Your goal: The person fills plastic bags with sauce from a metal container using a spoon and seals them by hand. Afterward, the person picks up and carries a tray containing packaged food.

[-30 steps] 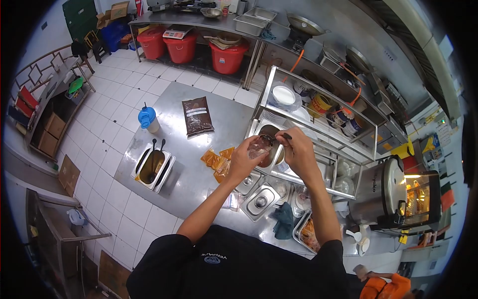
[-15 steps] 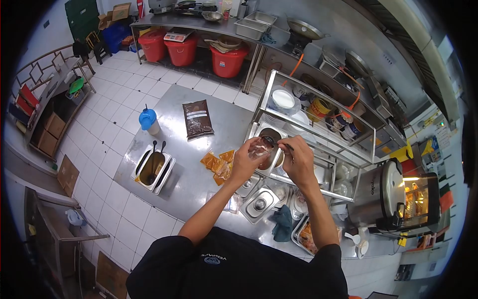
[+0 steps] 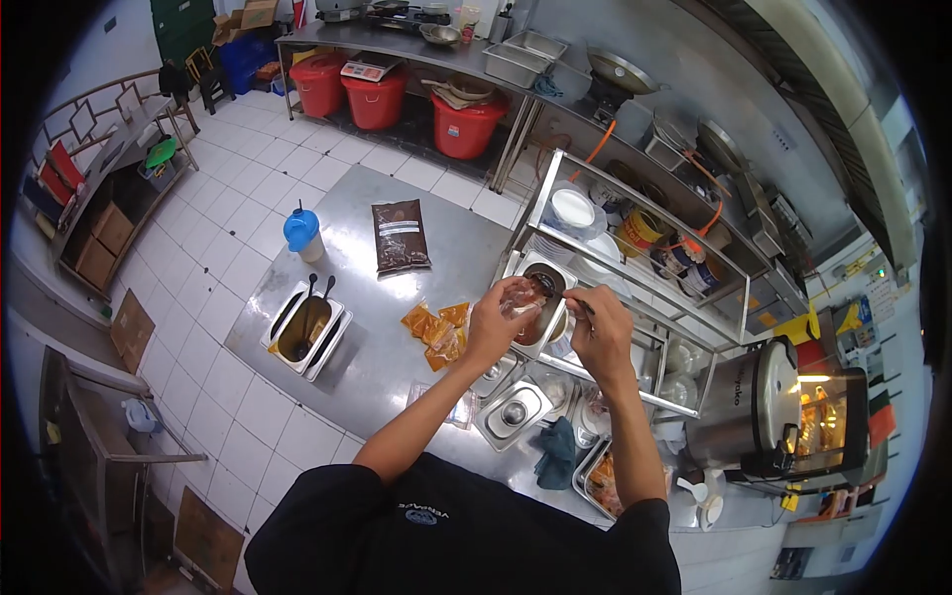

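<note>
Filling a small clear bag with sauce over the steel pan.

My left hand (image 3: 493, 322) is closed round the clear plastic bag (image 3: 520, 297), holding its mouth up above the sauce pan (image 3: 540, 288) at the rack's front. My right hand (image 3: 598, 332) pinches a dark spoon handle (image 3: 580, 301), fingers curled tight; whether the bowl is loaded I cannot tell. I judge this the scooping-in step. Next move calls for keeping the bag mouth open and steady under the spoon. Orange sauce packets (image 3: 436, 329) lie beside, on the steel counter (image 3: 367, 337).
</note>
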Demonstrator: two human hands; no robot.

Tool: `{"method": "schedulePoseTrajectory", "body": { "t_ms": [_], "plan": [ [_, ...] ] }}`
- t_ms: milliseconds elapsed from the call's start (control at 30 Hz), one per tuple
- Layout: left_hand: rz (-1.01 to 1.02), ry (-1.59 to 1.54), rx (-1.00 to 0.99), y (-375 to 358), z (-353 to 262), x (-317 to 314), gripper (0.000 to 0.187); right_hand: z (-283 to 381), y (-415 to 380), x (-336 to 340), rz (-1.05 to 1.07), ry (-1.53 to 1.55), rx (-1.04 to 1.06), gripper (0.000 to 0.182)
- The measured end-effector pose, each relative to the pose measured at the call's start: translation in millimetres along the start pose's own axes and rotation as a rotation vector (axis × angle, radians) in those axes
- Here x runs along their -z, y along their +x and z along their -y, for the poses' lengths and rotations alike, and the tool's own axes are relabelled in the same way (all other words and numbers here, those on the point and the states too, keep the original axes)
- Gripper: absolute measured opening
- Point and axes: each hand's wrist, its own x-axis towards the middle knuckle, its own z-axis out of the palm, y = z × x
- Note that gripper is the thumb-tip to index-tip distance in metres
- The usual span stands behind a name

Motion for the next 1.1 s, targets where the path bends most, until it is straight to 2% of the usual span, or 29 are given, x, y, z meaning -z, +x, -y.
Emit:
{"method": "schedulePoseTrajectory", "body": {
  "t_ms": [100, 167, 533, 800, 933, 1033, 1100],
  "plan": [
    [-0.019, -0.08, 0.049, -1, -1, -2, 0.052, 3, 0, 0, 0.006, -0.01, -0.006, 0.017],
    [-0.036, 0.027, 0.0, -1, 0, -2, 0.051, 5, -1, -1, 0.013, -0.017, 0.008, 0.017],
    [-0.088, -0.063, -0.003, 3, 11, -7, 0.051, 8, 1, -4, 0.017, -0.022, 0.063, 0.019],
    [-0.113, -0.086, 0.001, 4, 10, -7, 0.05, 6, -2, -6, 0.026, -0.004, 0.113, 0.031],
    [-0.11, -0.152, -0.011, 5, 14, -9, 0.048, 5, -1, -6, 0.026, 0.004, 0.124, 0.031],
    [-0.109, -0.176, -0.002, 5, 13, -8, 0.048, 7, -1, -1, -0.023, 0.019, 0.105, 0.026],
    [-0.103, -0.184, 0.011, 4, 13, -7, 0.048, 5, -4, 4, -0.1, 0.023, -0.066, 0.019]
  ]
}}
